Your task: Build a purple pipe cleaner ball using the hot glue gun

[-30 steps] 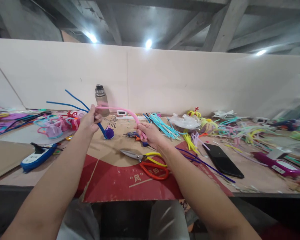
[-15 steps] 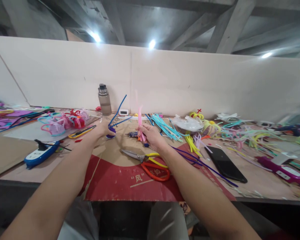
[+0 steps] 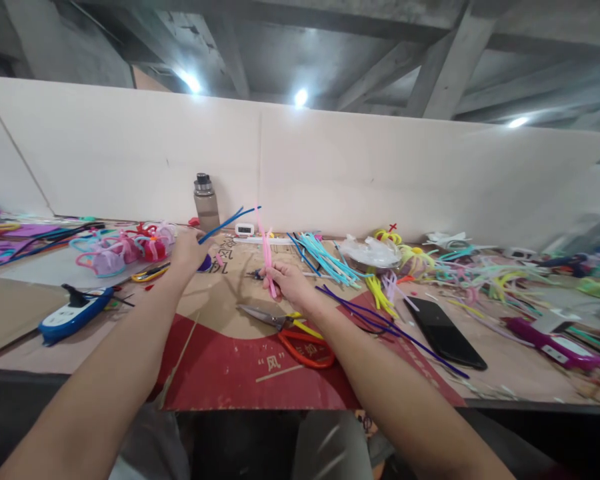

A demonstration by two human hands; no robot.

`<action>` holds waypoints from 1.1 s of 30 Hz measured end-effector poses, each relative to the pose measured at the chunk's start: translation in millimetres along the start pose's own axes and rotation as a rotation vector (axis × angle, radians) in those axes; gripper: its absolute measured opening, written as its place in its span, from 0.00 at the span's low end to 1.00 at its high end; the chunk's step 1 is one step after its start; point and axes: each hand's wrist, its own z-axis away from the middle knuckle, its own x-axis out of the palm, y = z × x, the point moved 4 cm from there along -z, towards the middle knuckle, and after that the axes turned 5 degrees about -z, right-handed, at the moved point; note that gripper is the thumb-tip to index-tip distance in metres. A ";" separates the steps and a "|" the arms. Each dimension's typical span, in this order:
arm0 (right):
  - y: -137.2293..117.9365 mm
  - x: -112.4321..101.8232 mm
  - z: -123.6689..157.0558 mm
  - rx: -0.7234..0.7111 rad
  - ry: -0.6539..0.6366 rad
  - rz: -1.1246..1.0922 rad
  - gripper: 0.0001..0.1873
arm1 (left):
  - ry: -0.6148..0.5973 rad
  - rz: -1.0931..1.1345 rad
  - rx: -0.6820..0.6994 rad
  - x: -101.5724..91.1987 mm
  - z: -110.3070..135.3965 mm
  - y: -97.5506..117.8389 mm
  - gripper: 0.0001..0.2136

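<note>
My left hand [image 3: 187,248] is closed around blue pipe cleaners [image 3: 230,221], whose ends point up and to the right. A rounded purple piece [image 3: 205,263] shows just below its fingers, partly hidden. In my right hand [image 3: 287,281], a small bundle of pink pipe cleaners [image 3: 267,257] stands nearly upright between thumb and fingers. Scissors with red and yellow handles [image 3: 307,353] lie under my right forearm, blades pointing left. Behind my right hand, a dark thin item [image 3: 254,274] is mostly hidden. Beneath everything is a red and brown cardboard sheet [image 3: 220,373].
Light-blue pipe cleaners [image 3: 327,260], a yellow bundle [image 3: 380,297] and a black phone [image 3: 447,333] lie on the right. Finished-looking pink and red pieces [image 3: 125,250] and a blue-and-white tool [image 3: 75,312] are left. A water bottle [image 3: 207,203] stands by the partition [image 3: 380,167].
My left hand has moved left with the blue pipe cleaners, which now tilt lower toward the right. My right hand has shifted slightly left and down with the pink bundle.
</note>
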 end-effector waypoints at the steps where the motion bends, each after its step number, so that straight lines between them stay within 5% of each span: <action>1: -0.5 -0.1 0.1 -0.007 0.005 -0.004 0.08 | 0.024 0.130 -0.015 1.3 3.7 8.8 0.07; 4: -2.3 1.3 1.5 -0.037 0.006 -0.018 0.09 | -0.153 0.393 -0.076 20.7 21.2 35.1 0.14; 6: -3.1 3.8 3.1 -0.057 -0.014 -0.016 0.10 | -0.415 0.632 -0.160 41.2 39.5 49.3 0.15; 10: -3.9 9.4 6.9 -0.070 -0.070 0.027 0.14 | -0.746 0.755 -0.145 68.3 73.1 66.1 0.16; 14: -5.3 11.4 9.4 -0.073 -0.091 0.071 0.19 | -0.734 0.828 -0.187 77.3 82.1 64.9 0.16; 20: -8.3 13.8 11.3 0.007 -0.098 0.028 0.09 | -0.661 0.940 -0.294 82.4 78.3 57.5 0.12; 28: -5.3 16.8 16.1 0.131 -0.116 0.049 0.05 | -0.485 0.983 -0.312 71.7 70.6 55.6 0.07; 33: -2.0 15.0 16.1 0.147 -0.072 0.001 0.07 | -0.514 0.991 -0.317 71.1 69.6 55.4 0.08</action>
